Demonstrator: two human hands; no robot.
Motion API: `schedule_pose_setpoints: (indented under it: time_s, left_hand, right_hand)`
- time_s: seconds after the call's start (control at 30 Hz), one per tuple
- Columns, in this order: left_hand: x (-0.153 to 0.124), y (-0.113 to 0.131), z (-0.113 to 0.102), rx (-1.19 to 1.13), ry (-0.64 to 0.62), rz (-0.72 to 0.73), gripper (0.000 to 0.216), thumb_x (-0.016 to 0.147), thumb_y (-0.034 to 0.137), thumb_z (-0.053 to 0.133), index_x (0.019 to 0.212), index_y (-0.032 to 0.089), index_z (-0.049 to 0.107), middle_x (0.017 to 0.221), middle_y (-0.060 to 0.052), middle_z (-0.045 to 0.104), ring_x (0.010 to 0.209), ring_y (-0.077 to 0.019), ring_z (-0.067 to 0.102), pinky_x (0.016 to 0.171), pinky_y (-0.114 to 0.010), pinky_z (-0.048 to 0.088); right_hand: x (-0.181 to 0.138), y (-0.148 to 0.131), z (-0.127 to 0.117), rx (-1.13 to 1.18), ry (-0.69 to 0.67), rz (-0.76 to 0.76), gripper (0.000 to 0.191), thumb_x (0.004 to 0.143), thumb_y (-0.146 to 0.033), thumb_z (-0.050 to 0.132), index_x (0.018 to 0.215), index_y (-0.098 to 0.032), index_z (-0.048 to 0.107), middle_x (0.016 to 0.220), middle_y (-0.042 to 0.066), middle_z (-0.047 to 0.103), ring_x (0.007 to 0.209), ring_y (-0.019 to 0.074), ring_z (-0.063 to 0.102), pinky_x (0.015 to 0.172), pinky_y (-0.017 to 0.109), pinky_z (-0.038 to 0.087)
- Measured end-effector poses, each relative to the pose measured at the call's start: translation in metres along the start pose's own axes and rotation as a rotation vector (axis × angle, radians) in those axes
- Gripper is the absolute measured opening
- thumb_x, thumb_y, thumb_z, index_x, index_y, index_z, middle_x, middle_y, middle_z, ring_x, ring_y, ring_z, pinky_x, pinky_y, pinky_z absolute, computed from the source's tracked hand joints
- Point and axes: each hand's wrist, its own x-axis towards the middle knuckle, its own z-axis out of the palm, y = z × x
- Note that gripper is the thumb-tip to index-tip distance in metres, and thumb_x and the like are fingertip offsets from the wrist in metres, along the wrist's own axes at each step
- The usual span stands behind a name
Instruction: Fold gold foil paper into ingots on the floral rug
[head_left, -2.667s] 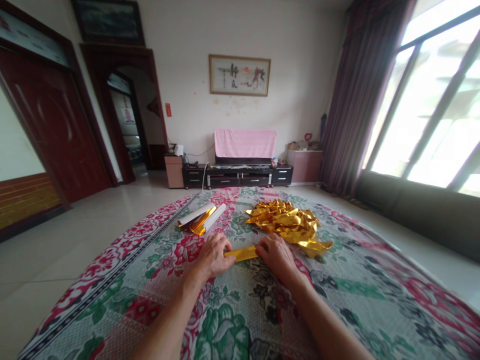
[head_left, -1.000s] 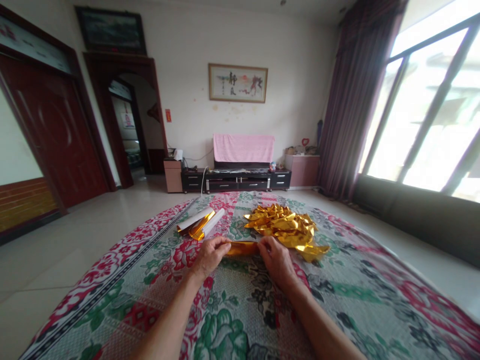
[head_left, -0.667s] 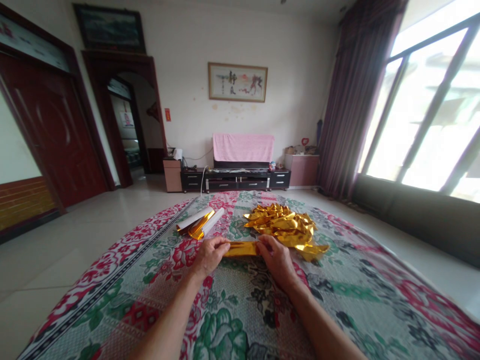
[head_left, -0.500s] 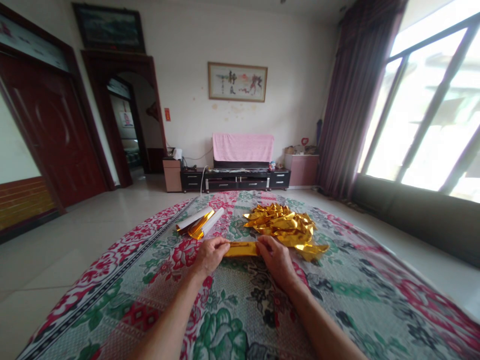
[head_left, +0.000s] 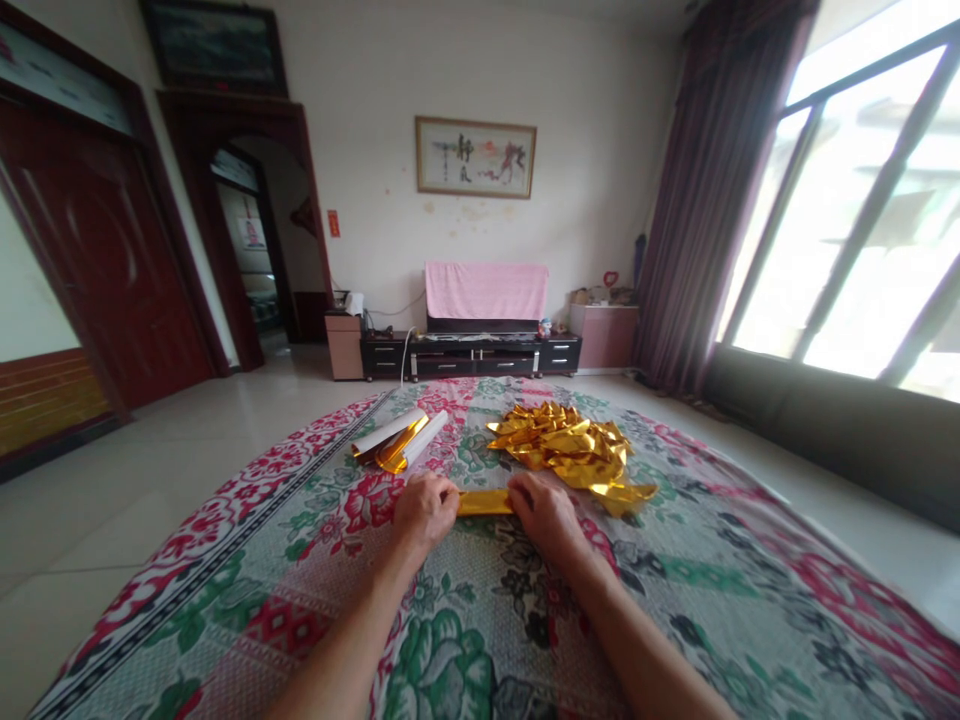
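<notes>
A folded strip of gold foil paper [head_left: 484,503] stretches level between my two hands, low over the patterned tablecloth [head_left: 442,660]. My left hand [head_left: 424,508] pinches its left end, fingers closed. The right end sits in the closed fingers of my right hand [head_left: 546,508]. Just beyond my right hand lies a heap of folded gold foil pieces [head_left: 562,440], shiny and pointed. Past my left hand rest curled sheets of gold foil paper with white backs [head_left: 401,440]. My fingers hide both ends of the strip.
Across the room, a low black cabinet [head_left: 476,362] carries something draped with a pink cloth [head_left: 486,290]. A purple curtain [head_left: 694,210] and window [head_left: 862,220] are on the right; a dark red door [head_left: 97,250] is on the left.
My fingers have curled further around the ends of the gold strip, and its face now looks flatter. The heap and the curled sheets lie as before; the view has tilted slightly.
</notes>
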Motion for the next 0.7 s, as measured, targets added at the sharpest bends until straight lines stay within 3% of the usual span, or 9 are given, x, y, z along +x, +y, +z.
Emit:
schedule_pose_setpoints:
  time_s: [0.7]
  left_hand:
    - [-0.0041,0.0049,-0.0056,0.097,-0.042,0.053,0.017,0.074,0.02,0.051,0.082,0.019,0.066,0.081,-0.006,0.064,0.083,-0.0198,0.055,0.08,-0.031,0.04]
  right_hand:
    - [0.0028,-0.0012,0.0009,-0.173,-0.118,0.005,0.013,0.083,-0.022,0.047,0.076,-0.019,0.058,0.078,0.002,0.059,0.075,0.0134,0.052,0.07,0.022,0.032]
